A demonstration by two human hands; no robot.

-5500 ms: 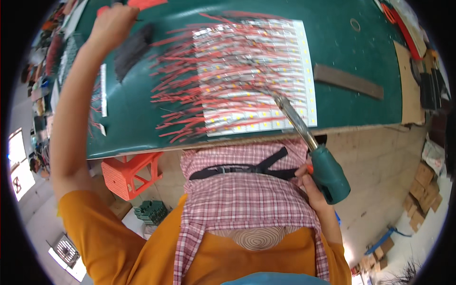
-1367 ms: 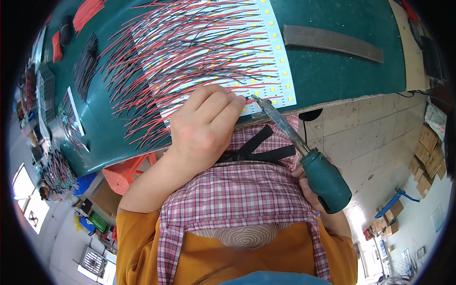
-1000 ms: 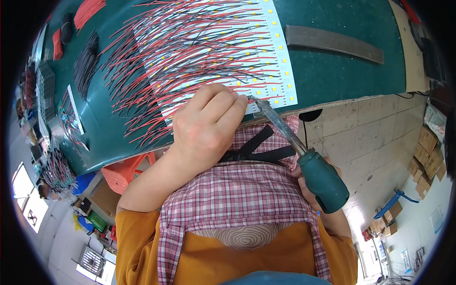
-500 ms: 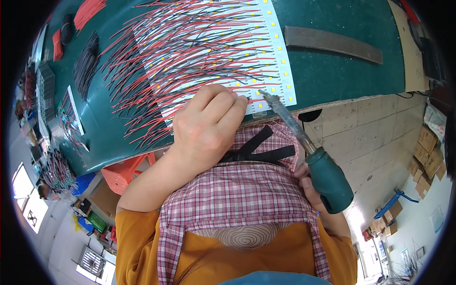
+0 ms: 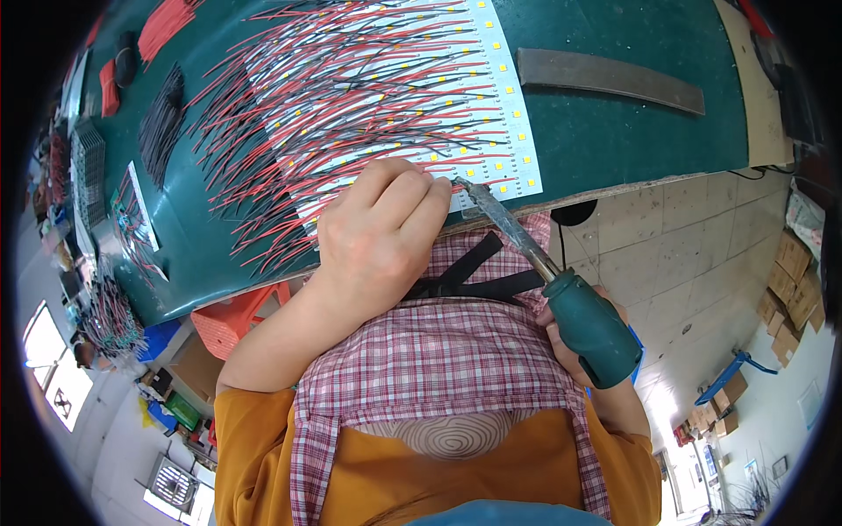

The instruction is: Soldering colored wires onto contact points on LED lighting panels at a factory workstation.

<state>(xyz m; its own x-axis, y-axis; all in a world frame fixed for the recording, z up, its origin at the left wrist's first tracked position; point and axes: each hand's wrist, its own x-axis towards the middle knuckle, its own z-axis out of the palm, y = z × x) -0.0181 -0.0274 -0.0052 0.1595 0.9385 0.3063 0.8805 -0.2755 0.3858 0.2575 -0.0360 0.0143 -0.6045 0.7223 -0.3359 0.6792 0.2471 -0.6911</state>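
Note:
My left hand (image 5: 381, 230) rests over the near edge of a white LED board (image 5: 516, 151) dotted with yellow chips. Its fingers are pinched together, apparently round a thin wire whose grip point is mostly hidden. In my right hand (image 5: 568, 354) is a soldering iron (image 5: 593, 326) with a green handle. The iron slants up and left, its dark tip at the board's near right corner, close beside my left fingertips. Rows of red and black wires (image 5: 351, 101) lie across the board, their loose ends fanning out to the left.
A curved grey metal bar (image 5: 614, 79) lies right of the board on the green tabletop (image 5: 631, 140). Bundles of black wires (image 5: 161, 127) and red wires (image 5: 167, 26) lie to the left. A red plastic stool (image 5: 232, 323) stands below the table's near edge.
The soldering iron has moved left, bringing its tip from the board's corner chips to beside my left fingertips. The board has shifted slightly left. My left hand is nearly still.

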